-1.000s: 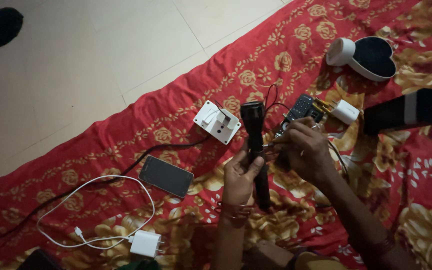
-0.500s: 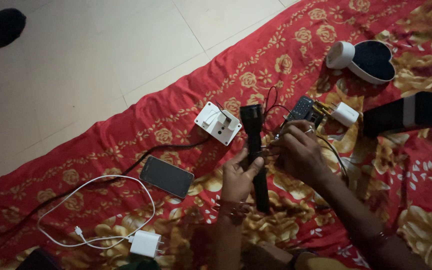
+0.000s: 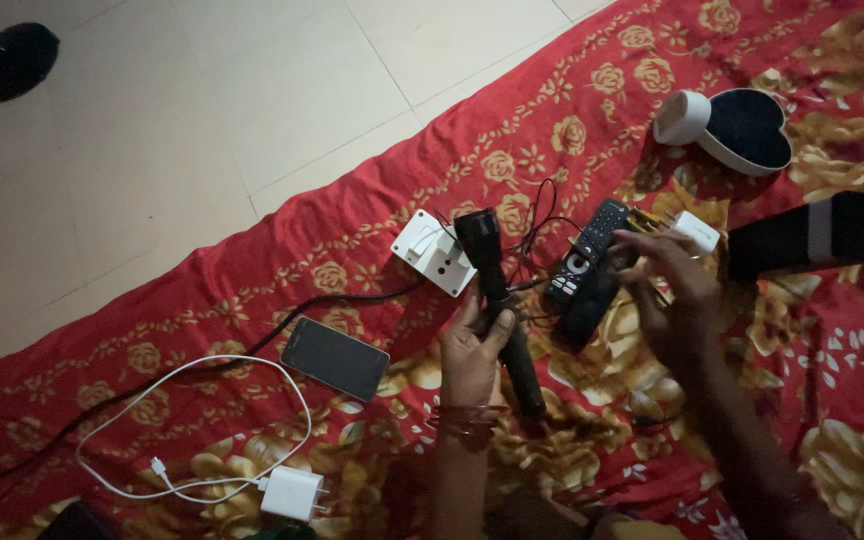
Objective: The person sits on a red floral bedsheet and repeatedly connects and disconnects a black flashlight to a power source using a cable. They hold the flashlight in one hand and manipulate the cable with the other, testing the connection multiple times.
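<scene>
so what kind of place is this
Probably a room at home: a red floral cloth spread over a pale tiled floor, with a phone, remote and white charger lying on it.

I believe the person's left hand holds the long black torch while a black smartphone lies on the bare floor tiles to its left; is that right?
Not quite: the head view shows the black smartphone lying on the red floral cloth, not on the bare tiles. The rest stands: the left hand holds the long black torch, with the phone to its left.
</scene>
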